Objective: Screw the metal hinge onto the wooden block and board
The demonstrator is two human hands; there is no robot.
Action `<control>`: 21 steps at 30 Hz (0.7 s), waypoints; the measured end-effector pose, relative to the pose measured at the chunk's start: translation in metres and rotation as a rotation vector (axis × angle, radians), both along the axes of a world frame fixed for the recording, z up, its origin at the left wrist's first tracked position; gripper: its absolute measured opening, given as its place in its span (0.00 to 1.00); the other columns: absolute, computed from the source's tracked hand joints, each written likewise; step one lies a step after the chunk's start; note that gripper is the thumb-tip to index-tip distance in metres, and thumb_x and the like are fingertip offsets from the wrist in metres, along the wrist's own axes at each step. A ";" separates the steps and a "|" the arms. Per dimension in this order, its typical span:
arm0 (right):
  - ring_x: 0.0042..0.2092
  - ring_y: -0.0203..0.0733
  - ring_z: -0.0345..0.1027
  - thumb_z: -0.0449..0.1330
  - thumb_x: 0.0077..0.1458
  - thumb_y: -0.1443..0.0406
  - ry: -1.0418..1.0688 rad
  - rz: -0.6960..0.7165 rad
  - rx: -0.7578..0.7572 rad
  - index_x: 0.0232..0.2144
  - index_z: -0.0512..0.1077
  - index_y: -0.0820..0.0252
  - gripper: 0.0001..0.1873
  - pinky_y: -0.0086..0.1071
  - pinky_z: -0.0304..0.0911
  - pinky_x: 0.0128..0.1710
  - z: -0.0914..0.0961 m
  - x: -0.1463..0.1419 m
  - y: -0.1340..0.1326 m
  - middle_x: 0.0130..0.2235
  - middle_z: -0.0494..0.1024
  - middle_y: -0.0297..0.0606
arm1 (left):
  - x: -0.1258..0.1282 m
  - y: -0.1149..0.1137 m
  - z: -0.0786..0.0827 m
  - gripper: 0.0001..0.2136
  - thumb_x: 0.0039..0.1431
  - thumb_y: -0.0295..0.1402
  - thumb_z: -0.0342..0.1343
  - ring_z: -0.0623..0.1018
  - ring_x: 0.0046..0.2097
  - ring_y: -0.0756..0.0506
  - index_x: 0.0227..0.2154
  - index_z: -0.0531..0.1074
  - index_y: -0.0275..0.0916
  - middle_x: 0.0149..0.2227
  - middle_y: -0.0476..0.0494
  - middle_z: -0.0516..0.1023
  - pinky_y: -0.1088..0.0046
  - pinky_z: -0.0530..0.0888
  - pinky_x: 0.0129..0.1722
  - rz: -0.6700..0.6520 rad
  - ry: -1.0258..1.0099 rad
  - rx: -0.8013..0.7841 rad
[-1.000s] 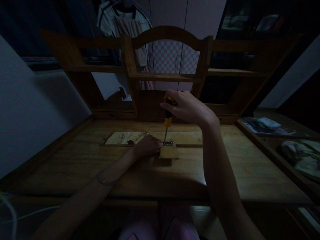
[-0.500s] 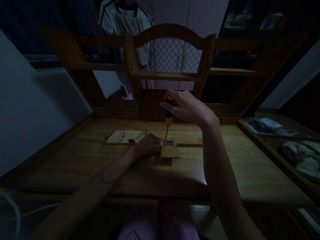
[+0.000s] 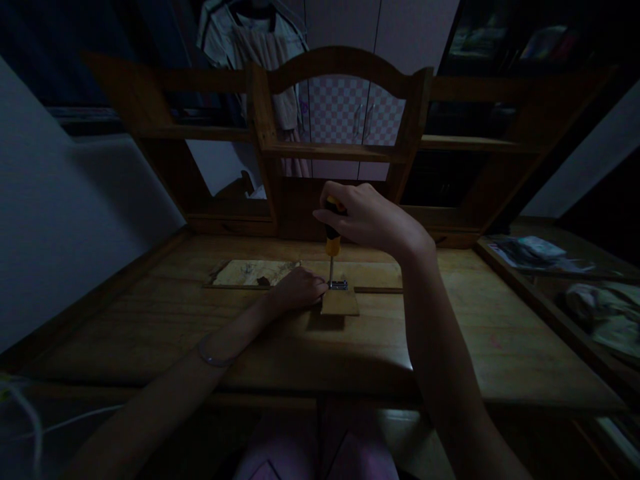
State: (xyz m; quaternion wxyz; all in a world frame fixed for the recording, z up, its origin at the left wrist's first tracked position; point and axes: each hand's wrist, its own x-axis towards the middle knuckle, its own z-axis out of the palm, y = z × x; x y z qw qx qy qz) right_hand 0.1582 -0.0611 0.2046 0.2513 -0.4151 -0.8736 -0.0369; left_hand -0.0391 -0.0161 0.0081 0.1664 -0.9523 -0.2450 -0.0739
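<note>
Screwdriver Axis Relative to the Metal Fitting

Head view: The right hand (image 3: 367, 213) approaches from the right and above, its grip closed around the handle of a yellow-and-black screwdriver (image 3: 333, 245). The tool's long axis stands nearly upright; its shank points down from the grip to the left end of a hinge-like metal fitting (image 3: 339, 285). The fitting therefore lies below the right grip, with its own long axis running left to right, roughly square to the shank. Whether the tip is seated in a screw is too small to tell.

The fitting sits at the far edge of a small wooden panel (image 3: 341, 303), beside a long wooden strip (image 3: 240, 273) on the surface (image 3: 465, 327). The left hand (image 3: 299, 289) is nearer the fitting: its fingertips are at the panel's left edge, next to the tip. Whether the left grip is pinching or only pressing cannot be determined.
</note>
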 end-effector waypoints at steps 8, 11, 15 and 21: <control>0.42 0.48 0.69 0.58 0.68 0.57 -0.041 -0.085 0.053 0.45 0.72 0.61 0.13 0.37 0.58 0.40 -0.006 0.003 0.012 0.38 0.77 0.43 | 0.000 -0.004 0.004 0.07 0.63 0.26 0.56 0.79 0.30 0.45 0.30 0.76 0.35 0.28 0.42 0.80 0.71 0.68 0.30 -0.077 -0.017 0.071; 0.42 0.48 0.69 0.58 0.67 0.56 -0.042 -0.089 0.065 0.44 0.72 0.62 0.14 0.37 0.58 0.40 -0.008 0.002 0.014 0.38 0.77 0.44 | 0.001 -0.005 0.005 0.07 0.64 0.26 0.55 0.79 0.29 0.45 0.30 0.76 0.35 0.28 0.42 0.80 0.70 0.69 0.30 -0.107 -0.025 0.086; 0.40 0.46 0.69 0.58 0.64 0.57 0.000 -0.057 -0.009 0.41 0.73 0.60 0.12 0.37 0.59 0.40 -0.004 0.001 0.010 0.37 0.77 0.42 | 0.001 -0.005 0.003 0.08 0.64 0.24 0.54 0.78 0.28 0.46 0.30 0.76 0.35 0.27 0.44 0.79 0.70 0.68 0.29 -0.138 -0.045 0.113; 0.39 0.45 0.68 0.58 0.59 0.62 0.035 0.008 -0.091 0.46 0.70 0.59 0.14 0.36 0.60 0.39 -0.004 0.002 0.009 0.40 0.78 0.42 | -0.001 -0.005 0.003 0.09 0.66 0.24 0.53 0.78 0.28 0.46 0.30 0.75 0.35 0.28 0.44 0.79 0.70 0.68 0.29 -0.158 -0.032 0.130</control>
